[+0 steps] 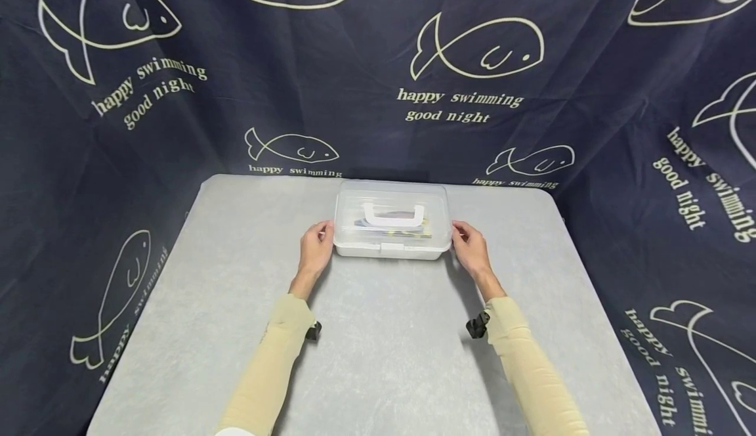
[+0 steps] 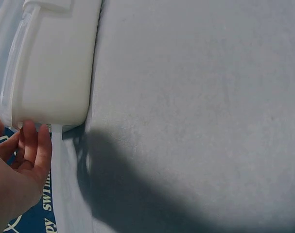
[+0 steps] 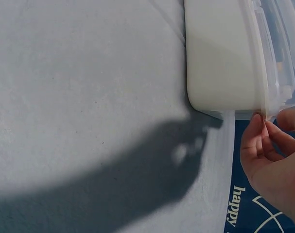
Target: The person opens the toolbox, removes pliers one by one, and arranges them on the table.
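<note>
A white plastic storage box (image 1: 386,251) with a clear lid (image 1: 348,203) and a white carry handle (image 1: 394,221) sits at the far side of the table. Through the lid, some flat, dark and yellow-marked items (image 1: 401,231) show blurrily. My left hand (image 1: 317,247) grips the box's left end by the rim, its fingers bent under the edge in the left wrist view. At the opposite end, my right hand (image 1: 470,247) holds the rim between thumb and fingers. A latch (image 1: 392,247) on the front faces me and lies flat against the box.
The grey table (image 1: 390,350) reaches back to a dark blue curtain (image 1: 378,81) printed with fish and lettering, close behind the box. More curtain hangs along both sides. A small black device (image 1: 478,325) is strapped at the right wrist, another black device (image 1: 314,331) at the left.
</note>
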### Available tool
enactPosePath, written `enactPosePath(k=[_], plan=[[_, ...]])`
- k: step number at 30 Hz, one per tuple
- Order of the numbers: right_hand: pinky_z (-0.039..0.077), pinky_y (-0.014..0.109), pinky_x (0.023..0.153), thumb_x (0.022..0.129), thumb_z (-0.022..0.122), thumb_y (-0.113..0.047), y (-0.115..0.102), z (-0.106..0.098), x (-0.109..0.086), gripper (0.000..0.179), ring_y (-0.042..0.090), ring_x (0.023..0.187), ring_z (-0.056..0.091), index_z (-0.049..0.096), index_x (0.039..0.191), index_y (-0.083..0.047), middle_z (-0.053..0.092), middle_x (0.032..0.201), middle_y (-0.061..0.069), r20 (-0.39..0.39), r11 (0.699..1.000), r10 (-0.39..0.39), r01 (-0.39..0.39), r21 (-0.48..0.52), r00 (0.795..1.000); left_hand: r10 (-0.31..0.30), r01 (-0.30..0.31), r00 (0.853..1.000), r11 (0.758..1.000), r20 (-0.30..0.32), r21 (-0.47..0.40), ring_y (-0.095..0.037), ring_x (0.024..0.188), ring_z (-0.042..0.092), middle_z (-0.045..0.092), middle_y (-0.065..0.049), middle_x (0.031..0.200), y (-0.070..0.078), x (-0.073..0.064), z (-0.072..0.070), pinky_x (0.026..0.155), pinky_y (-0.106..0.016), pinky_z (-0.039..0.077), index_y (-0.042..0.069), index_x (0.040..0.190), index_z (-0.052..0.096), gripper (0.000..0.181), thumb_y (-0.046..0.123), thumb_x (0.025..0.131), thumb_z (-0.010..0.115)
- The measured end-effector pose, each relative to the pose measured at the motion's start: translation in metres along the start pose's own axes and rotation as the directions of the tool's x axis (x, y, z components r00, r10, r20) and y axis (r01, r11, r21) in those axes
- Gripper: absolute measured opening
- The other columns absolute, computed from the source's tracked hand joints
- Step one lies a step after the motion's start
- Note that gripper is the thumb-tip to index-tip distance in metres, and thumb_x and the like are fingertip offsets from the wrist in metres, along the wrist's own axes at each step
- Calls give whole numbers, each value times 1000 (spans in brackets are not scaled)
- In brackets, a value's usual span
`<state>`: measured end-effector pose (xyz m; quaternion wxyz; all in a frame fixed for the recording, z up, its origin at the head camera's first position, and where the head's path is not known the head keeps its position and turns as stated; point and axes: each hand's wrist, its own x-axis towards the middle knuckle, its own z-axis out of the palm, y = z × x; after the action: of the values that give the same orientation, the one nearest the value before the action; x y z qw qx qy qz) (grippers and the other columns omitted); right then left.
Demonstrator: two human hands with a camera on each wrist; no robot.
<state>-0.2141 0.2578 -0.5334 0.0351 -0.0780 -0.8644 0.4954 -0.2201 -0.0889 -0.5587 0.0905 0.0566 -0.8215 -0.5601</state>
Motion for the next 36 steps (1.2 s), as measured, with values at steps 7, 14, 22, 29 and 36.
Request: enactPosePath(k=[7,14,22,29,36], plan=[[49,15,67,109,48,-17,-2,-2,-1,38,21,87,61,59,138,4,66,114,24,24,998,45,-46,43,999,17,-16,1000,997,12,-80,-10,61,60,64,-19,96,2,-1,-1,56,-16,49,-8,124,69,32,15,106,56],[48,15,70,110,43,-17,-4,-3,-1,39,28,94,61,58,139,5,64,116,24,54,998,28,-31,48,998,14,-13,1000,996,20,-88,-30,82,68,66,-26,104,7,-2,-1,66,-17,53,-10,124,68,32,14,106,57],[53,30,82,111,40,-15,-6,-2,-1,40,20,93,59,55,141,6,62,123,25,79,998,40,-45,54,996,-53,59,997,992,64,-109,-31,101,66,68,-27,117,9,-1,-4,81,-25,53,-8,129,66,36,19,107,56],[50,21,78,111,37,-11,-4,0,-1,40,16,93,57,51,143,8,60,125,26,109,999,13,-18,45,994,-70,83,995,976,73,-201,-13,84,60,69,-26,113,6,-3,-4,71,-14,49,-9,132,64,35,15,107,55],[47,15,75,112,37,-13,-2,0,-2,40,23,99,58,51,142,10,60,126,28,113,999,-27,22,48,993,-69,86,995,959,70,-271,-8,82,57,68,-28,112,7,-5,-3,70,-14,49,-10,131,64,33,12,107,56]])
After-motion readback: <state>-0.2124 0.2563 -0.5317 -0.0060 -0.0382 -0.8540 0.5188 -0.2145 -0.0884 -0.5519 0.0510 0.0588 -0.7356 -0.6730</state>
